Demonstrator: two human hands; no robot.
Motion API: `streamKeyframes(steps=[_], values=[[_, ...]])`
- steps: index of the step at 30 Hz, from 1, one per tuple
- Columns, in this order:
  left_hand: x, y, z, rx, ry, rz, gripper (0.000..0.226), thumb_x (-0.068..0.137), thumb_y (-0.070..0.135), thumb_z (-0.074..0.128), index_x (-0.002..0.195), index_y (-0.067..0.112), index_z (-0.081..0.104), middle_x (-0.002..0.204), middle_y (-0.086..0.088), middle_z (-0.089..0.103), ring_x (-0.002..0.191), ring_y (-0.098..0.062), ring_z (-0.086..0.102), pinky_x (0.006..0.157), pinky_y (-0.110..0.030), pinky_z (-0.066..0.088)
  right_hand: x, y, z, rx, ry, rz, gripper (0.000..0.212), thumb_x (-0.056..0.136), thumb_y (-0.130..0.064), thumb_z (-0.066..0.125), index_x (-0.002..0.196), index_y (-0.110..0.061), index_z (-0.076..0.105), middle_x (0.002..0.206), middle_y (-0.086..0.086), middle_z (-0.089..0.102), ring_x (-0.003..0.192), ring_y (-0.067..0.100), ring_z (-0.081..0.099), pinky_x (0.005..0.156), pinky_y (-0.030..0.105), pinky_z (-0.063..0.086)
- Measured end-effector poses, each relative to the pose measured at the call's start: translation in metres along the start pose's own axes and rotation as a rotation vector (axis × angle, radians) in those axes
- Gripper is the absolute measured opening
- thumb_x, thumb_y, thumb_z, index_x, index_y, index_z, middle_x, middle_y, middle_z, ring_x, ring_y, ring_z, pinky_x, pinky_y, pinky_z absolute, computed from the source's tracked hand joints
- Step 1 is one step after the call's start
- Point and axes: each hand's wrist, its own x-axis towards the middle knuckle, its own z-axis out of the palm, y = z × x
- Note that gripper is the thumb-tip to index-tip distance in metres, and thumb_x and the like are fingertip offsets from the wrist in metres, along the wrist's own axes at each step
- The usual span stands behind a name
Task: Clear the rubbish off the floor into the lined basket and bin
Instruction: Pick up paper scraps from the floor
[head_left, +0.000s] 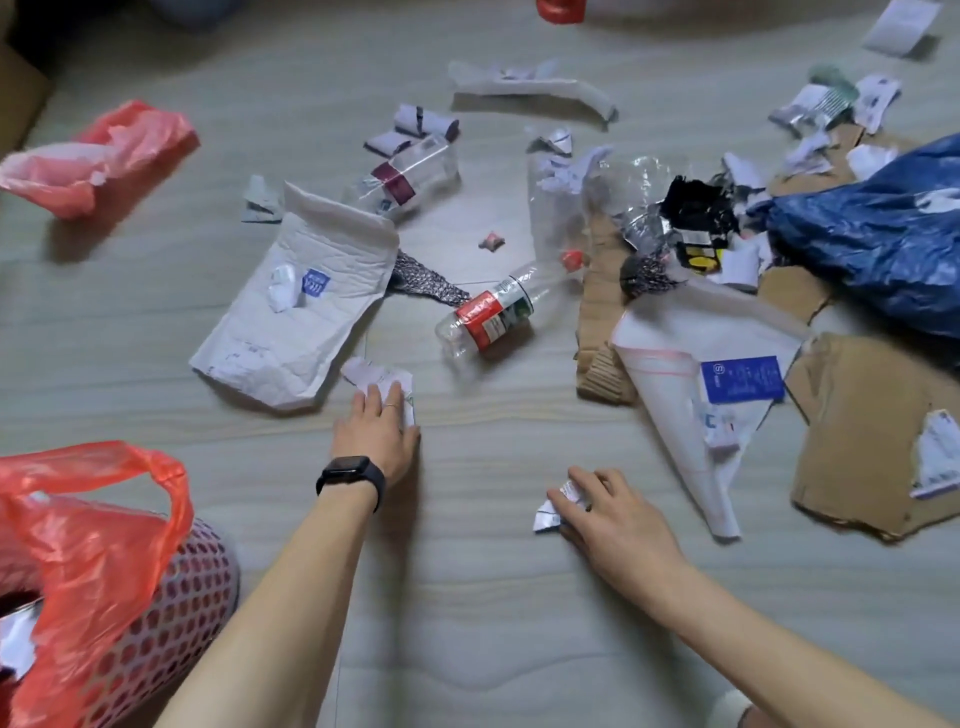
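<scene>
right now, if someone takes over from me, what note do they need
Left hand: flat on the crumpled paper, not gripping.
Right hand: pinching a small scrap on the floor.
Basket with red liner stands near left, some rubbish inside.
To clear: red-label bottle, dark-label bottle, padded envelope, cardboard, many scraps.

basket (171, 623) — cut by left edge | red object (560, 9) — cut by top edge

Pink mesh basket (176, 597) w/ red liner (88, 545) btm-left, clear red-label bottle (488, 319) on its side mid-floor, white mailer (296, 312) flat, paper scrap (545, 517) nearer
</scene>
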Motion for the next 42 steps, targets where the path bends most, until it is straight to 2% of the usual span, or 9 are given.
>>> streamKeyframes(steps=[5,7,10,15,21,24,28,34,42], values=[[-0.034,0.012,0.028,-0.052,0.085,0.015,0.023,0.099,0.020,0.042,0.121,0.017,0.049,0.114,-0.014,0.061,0.092,-0.037,0.060,0.060,-0.040,0.040,-0.006,0.000,-0.004,-0.126,-0.055,-0.069,0.037,0.051,-0.030,0.094,0.083,-0.022,0.077,0.080,0.001,0.069,0.068,0.022,0.066,0.033,0.025,0.040],[-0.047,0.022,0.032,0.051,0.038,0.089,0.025,0.097,0.017,0.043,0.120,0.023,0.052,0.104,-0.012,0.066,0.087,-0.036,0.063,0.059,-0.039,0.041,0.002,0.004,-0.014,-0.196,-0.060,-0.108,0.025,0.063,-0.033,0.087,0.082,-0.023,0.074,0.079,-0.001,0.067,0.071,0.019,0.065,0.041,0.028,0.043],[-0.063,0.054,0.030,0.053,-0.023,0.151,0.029,0.095,0.016,0.043,0.120,0.028,0.050,0.095,-0.012,0.069,0.084,-0.035,0.064,0.056,-0.035,0.036,-0.007,0.031,-0.025,0.018,-0.169,0.013,0.017,0.098,-0.030,0.051,0.109,-0.020,0.060,0.104,0.005,0.065,0.097,0.029,0.061,0.069,0.039,0.049],[-0.089,0.119,0.037,0.019,-0.077,0.263,0.028,0.092,0.016,0.046,0.116,0.026,0.056,0.105,-0.010,0.067,0.091,-0.035,0.063,0.060,-0.034,0.035,-0.049,0.096,-0.045,0.452,0.287,0.362,0.007,0.090,-0.022,0.068,0.094,-0.017,0.070,0.113,0.004,0.064,0.105,0.029,0.057,0.084,0.035,0.047],[-0.102,0.164,0.045,0.039,-0.104,0.248,0.031,0.092,0.009,0.044,0.117,0.021,0.055,0.114,-0.012,0.061,0.097,-0.036,0.062,0.066,-0.035,0.038,-0.040,0.174,-0.063,0.331,-0.126,0.367,0.006,0.089,-0.036,0.068,0.084,-0.033,0.069,0.164,-0.003,0.018,0.150,0.026,0.005,0.122,0.044,0.010],[-0.100,0.163,0.040,0.062,-0.122,0.250,0.027,0.091,0.008,0.044,0.113,0.019,0.056,0.109,-0.012,0.064,0.096,-0.036,0.062,0.067,-0.037,0.042,-0.019,0.179,-0.061,0.232,-0.287,0.268,0.010,0.090,-0.045,0.063,0.082,-0.039,0.062,0.164,-0.014,0.010,0.152,0.022,-0.004,0.122,0.047,0.007],[-0.101,0.153,0.031,0.035,-0.194,0.256,0.027,0.089,0.013,0.046,0.112,0.021,0.057,0.109,-0.011,0.064,0.097,-0.035,0.061,0.068,-0.035,0.042,-0.014,0.160,-0.054,0.089,-0.256,0.186,0.009,0.092,-0.039,0.058,0.091,-0.032,0.064,0.152,-0.013,0.039,0.145,0.022,0.020,0.114,0.042,0.023],[-0.124,0.130,-0.007,-0.078,-0.239,0.242,0.021,0.093,0.036,0.053,0.106,0.021,0.062,0.107,-0.009,0.067,0.095,-0.034,0.063,0.064,-0.030,0.040,-0.048,0.125,-0.076,0.237,-0.172,0.308,0.018,0.099,-0.033,0.051,0.100,-0.021,0.064,0.110,-0.001,0.058,0.088,0.018,0.051,0.072,0.032,0.041],[-0.172,0.027,-0.171,-0.093,0.103,0.142,0.026,0.091,0.036,0.053,0.115,0.032,0.064,0.113,-0.009,0.068,0.105,-0.032,0.062,0.076,-0.032,0.048,-0.053,0.017,-0.192,0.516,0.035,0.100,0.014,0.091,-0.025,0.064,0.104,-0.030,0.065,0.097,-0.009,0.071,0.087,0.016,0.065,0.076,0.038,0.054]])
